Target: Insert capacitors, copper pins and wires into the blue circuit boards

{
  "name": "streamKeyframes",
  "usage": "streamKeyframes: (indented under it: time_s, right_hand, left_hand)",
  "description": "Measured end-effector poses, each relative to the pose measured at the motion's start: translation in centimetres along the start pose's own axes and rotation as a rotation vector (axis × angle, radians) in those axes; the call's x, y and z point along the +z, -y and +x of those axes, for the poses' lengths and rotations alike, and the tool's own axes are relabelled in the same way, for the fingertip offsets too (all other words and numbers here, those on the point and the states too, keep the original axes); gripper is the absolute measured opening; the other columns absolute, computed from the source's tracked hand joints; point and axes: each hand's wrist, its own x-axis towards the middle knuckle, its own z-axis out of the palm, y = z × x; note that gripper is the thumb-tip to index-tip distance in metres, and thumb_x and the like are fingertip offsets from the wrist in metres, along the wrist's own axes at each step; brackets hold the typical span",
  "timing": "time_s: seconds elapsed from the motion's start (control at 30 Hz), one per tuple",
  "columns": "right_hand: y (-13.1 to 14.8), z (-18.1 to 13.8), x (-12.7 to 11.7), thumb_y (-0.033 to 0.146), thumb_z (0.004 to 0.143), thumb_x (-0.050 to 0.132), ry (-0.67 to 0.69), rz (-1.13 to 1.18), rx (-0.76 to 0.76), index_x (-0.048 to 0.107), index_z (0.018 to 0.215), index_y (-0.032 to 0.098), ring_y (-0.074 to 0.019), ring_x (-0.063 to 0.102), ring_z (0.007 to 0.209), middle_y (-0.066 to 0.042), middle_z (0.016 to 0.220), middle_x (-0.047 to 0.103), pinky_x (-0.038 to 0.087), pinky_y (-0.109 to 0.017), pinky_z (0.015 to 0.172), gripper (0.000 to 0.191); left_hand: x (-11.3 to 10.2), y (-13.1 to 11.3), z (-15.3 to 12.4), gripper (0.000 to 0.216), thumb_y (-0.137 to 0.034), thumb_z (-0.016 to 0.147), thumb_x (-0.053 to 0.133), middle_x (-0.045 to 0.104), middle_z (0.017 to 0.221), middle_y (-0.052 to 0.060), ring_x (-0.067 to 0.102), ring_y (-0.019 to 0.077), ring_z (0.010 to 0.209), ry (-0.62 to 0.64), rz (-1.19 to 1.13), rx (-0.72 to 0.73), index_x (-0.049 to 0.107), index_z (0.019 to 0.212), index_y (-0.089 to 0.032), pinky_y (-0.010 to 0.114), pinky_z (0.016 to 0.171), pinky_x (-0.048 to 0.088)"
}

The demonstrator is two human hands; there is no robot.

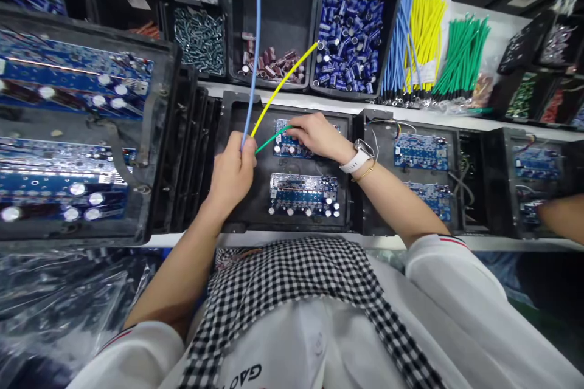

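Note:
My left hand is closed around a blue wire, a yellow wire and a green wire. The blue and yellow wires stick up from the fist toward the bins. Over the upper blue circuit board, my right hand pinches the far end of the green wire; its tip is hidden by the fingers. That hand covers part of the board. Below it, a second circuit board with several silver-topped capacitors lies in the same black tray.
Behind the tray stand a bin of brown capacitors and a bin of blue capacitors. Bundles of yellow wires and green wires lie right of them. Trays with boards flank both sides. Another person's arm reaches in at right.

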Motion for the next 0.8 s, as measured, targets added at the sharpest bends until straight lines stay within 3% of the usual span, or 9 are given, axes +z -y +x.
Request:
streamKeyframes:
  time_s: [0.27, 0.8]
  right_hand:
    - [-0.3, 0.0, 0.3, 0.025, 0.097, 0.048, 0.013, -0.037, -0.038, 0.066, 0.087, 0.019, -0.0175, 0.059, 0.08, -0.006, 0.087, 0.069, 0.04, -0.03, 0.078, 0.022]
    - [0.3, -0.1, 0.9, 0.019, 0.099, 0.043, 0.062, -0.249, -0.056, 0.066, 0.097, 0.015, -0.0193, 0.061, 0.085, -0.011, 0.096, 0.069, 0.043, -0.031, 0.08, 0.024]
  left_hand:
    - [-0.3, 0.0, -0.6, 0.027, -0.041, 0.101, 0.035, 0.06, 0.066, 0.0, 0.058, 0.0158, 0.062, 0.067, 0.016, -0.033, 0.051, 0.091, -0.021, 0.025, 0.062, 0.038]
    - [-0.5, 1.1, -0.8, 0.029, -0.043, 0.1, 0.035, 0.062, 0.07, 0.002, 0.06, 0.0169, 0.064, 0.167, 0.077, -0.021, 0.051, 0.09, -0.021, 0.025, 0.063, 0.039]
